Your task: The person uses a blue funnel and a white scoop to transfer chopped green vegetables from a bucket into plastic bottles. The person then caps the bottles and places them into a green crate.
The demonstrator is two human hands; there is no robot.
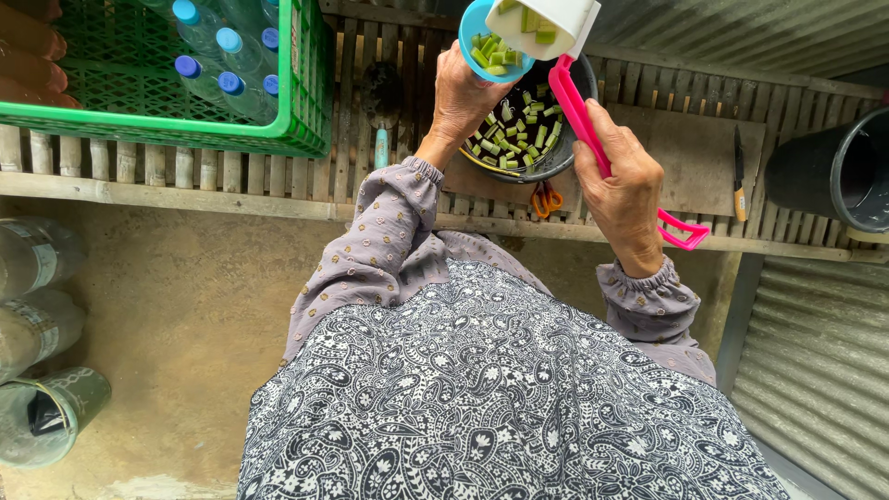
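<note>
Gripped scoop [556, 37] — cup [494, 42] — above pot [537, 139].

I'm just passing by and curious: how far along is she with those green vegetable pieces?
Done: many cut green pieces already lie in the dark bowl. In hand: the left hand holds a small blue cup of pieces above the bowl, and the right hand grips a pink-handled white scoop with more. Left: both cup and scoop are still loaded.
</note>
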